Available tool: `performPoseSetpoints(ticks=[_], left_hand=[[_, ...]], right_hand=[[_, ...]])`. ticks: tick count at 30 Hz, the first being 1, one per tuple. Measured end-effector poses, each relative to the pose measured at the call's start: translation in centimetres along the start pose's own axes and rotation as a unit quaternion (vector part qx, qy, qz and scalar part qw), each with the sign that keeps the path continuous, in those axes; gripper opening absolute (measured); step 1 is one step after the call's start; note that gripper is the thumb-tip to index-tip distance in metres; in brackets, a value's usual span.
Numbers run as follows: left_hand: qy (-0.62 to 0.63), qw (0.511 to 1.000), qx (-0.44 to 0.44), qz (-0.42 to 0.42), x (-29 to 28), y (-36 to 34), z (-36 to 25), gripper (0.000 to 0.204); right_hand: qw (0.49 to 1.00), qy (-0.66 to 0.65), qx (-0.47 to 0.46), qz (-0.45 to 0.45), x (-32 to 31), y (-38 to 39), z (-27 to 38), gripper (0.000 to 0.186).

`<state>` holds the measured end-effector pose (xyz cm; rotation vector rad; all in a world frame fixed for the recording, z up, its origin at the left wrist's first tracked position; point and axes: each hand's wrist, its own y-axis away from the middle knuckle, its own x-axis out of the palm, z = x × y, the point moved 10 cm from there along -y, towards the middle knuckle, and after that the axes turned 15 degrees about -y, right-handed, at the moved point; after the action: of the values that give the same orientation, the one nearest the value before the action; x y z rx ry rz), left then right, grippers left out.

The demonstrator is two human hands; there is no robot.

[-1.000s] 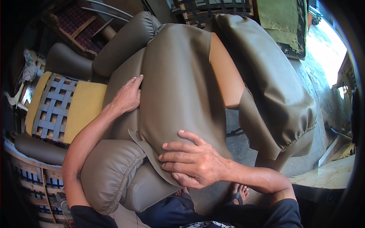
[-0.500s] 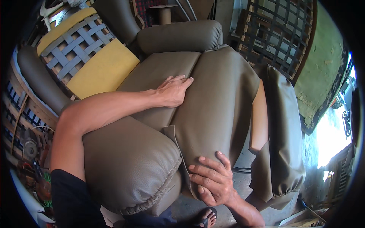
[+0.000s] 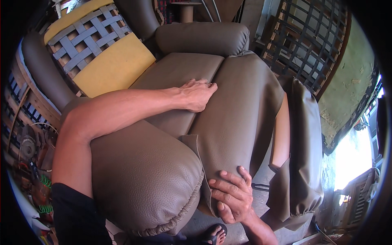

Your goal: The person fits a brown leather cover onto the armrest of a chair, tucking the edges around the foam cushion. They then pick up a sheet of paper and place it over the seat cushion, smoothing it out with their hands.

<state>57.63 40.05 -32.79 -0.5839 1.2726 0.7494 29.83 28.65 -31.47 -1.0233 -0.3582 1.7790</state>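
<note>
A brown leather sofa seat [image 3: 175,65] lies before me, with a long padded front edge [image 3: 232,110] along its right side. My left hand [image 3: 198,96] reaches across the seat to the seam there. Its fingers are bent and close together on the leather cover, their tips partly hidden. My right hand [image 3: 233,197] rests on the near end of the front edge, fingers spread over the leather, thumb lower down. Beside it, a loose leather flap [image 3: 192,141] sticks up next to the near padded armrest [image 3: 147,175], which has a gathered seam.
Loose leather [image 3: 304,151] hangs at the right, with tan padding [image 3: 281,136] showing beside it. The far armrest [image 3: 202,37] closes off the back. Yellow foam [image 3: 116,65] and grey webbing [image 3: 85,36] fill the backrest. Tools and green coils [image 3: 45,179] lie at left.
The view has shifted a little, so the sofa sits further right. My left hand's fingers are more bent at the seam. The right hand stays on the front edge.
</note>
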Motion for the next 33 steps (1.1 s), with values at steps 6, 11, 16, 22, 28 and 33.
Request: performPoseSetpoints(ticks=[6, 11, 16, 22, 28, 33], left_hand=[[-0.006, 1.0, -0.013, 0.014, -0.4, 0.7, 0.5, 0.067], [-0.016, 1.0, -0.005, 0.001, -0.8, 0.4, 0.4, 0.066], [0.002, 0.999, -0.027, -0.028, -0.1, -0.5, 0.4, 0.071], [-0.025, 0.999, -0.023, -0.026, -0.8, 0.8, 0.6, 0.06], [-0.024, 0.999, -0.002, -0.044, -0.6, 0.1, 0.1, 0.058], [-0.032, 0.999, 0.001, -0.029, -0.4, -0.2, 0.7, 0.058]], right_hand=[[1.0, -0.013, -0.018, 0.004, 0.4, -0.4, 0.0, 0.033], [1.0, -0.012, -0.019, 0.001, 0.1, -0.5, 0.2, 0.032], [0.999, -0.02, -0.026, -0.002, -0.6, 0.0, 0.0, 0.031], [0.995, -0.069, -0.07, -0.02, 0.1, 0.6, 0.1, 0.03], [0.993, -0.073, -0.081, -0.045, -0.3, 0.9, 0.3, 0.029], [0.992, -0.08, -0.082, -0.047, -0.3, 0.6, 0.1, 0.028]])
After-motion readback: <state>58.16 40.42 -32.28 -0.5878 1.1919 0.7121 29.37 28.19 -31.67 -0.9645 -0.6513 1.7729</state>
